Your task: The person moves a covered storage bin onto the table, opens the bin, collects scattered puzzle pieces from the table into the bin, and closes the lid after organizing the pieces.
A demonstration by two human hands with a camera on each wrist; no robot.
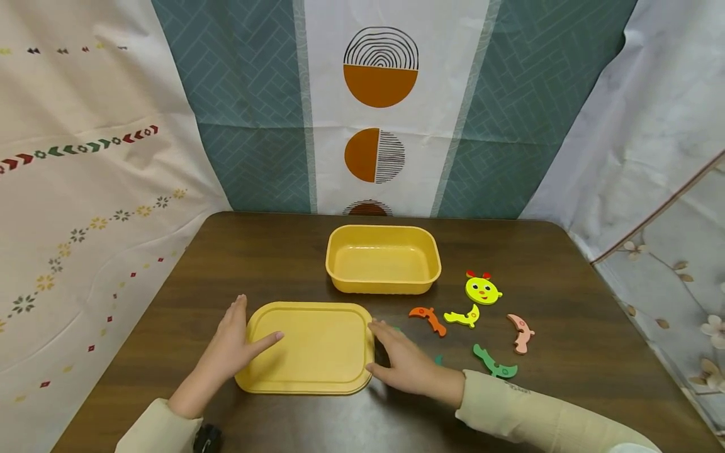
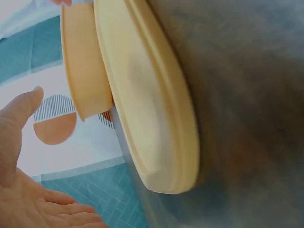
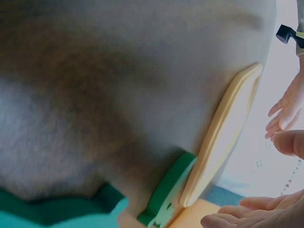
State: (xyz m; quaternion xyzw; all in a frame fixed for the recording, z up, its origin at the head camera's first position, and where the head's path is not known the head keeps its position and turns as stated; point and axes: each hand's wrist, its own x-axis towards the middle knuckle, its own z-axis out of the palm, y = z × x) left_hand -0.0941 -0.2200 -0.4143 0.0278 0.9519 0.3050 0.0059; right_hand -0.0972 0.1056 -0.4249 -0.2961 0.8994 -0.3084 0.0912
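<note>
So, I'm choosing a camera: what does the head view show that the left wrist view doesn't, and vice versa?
Only the head view shows the smiling yellow piece, orange piece and pink piece. Only the left wrist view shows the palm of the left hand. Both show the yellow lid, the yellow container and the patterned cloth behind.

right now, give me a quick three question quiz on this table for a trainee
1. Where does the yellow lid lie relative to the yellow tub? A) inside it; B) nearer the person wearing the camera; C) on top of it.
2. True or false: the orange piece lies inside the yellow tub.
3. Fill in: the smiling face piece is yellow with two ____ tips on top.

Key: 1. B. 2. False; it lies on the table. 3. Red.
</note>
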